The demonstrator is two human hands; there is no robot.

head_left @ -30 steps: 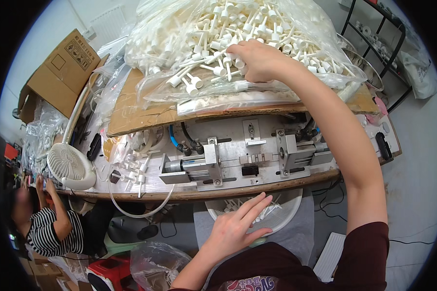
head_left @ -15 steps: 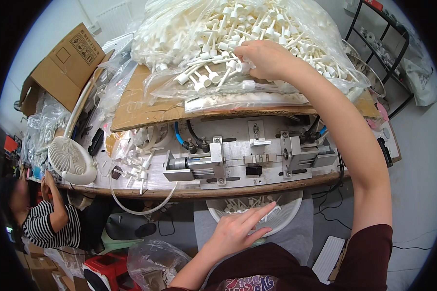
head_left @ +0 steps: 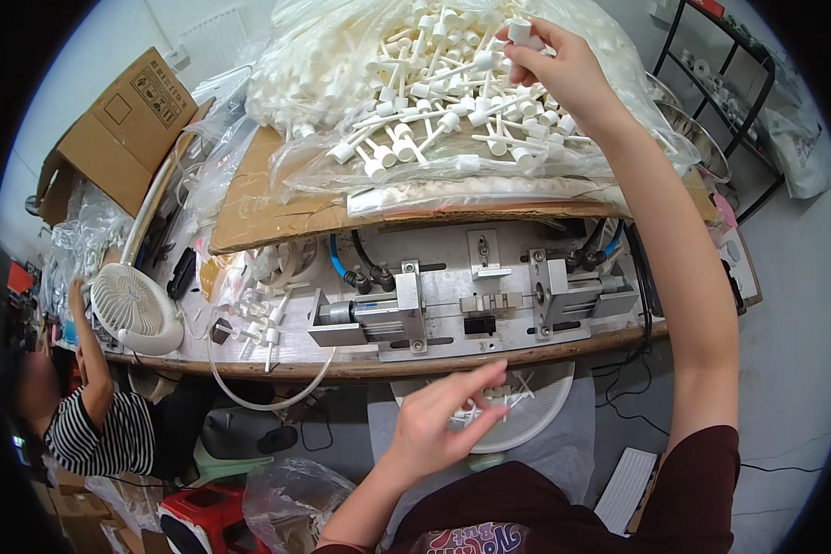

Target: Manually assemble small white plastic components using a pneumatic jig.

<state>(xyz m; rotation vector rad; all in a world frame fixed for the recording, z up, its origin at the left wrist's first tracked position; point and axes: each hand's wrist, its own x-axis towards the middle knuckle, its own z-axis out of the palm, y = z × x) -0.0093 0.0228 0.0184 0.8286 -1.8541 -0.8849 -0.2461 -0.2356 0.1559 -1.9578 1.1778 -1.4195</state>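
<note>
My right hand [head_left: 563,72] is raised over the pile, its thumb and fingers closed on a white plastic piece with a cup-shaped end [head_left: 519,31]. Below it lies a large heap of white cup-ended plastic pieces [head_left: 452,78] in a clear plastic bag [head_left: 291,78]. My left hand [head_left: 434,417], thumb and fingers apart, hovers over a white basket [head_left: 552,411] in my lap, holding nothing visible. Several white pieces lie in that basket, partly hidden by the hand. Between my hands, a metal fixture with two facing cylinders [head_left: 489,305] sits on the bench.
Flattened cardboard [head_left: 249,198] lies under the bag. At the left are a white fan [head_left: 137,309], a few white pieces [head_left: 270,332], a curved clear hose [head_left: 268,404] and a cardboard box [head_left: 125,129]. Another person in a striped shirt [head_left: 102,429] sits beyond. A black shelf [head_left: 725,83] stands right.
My right hand has risen out of the heap, up and to the right, with a white piece in its fingers. My left hand has shifted slightly, its thumb and fingers now bent toward each other.
</note>
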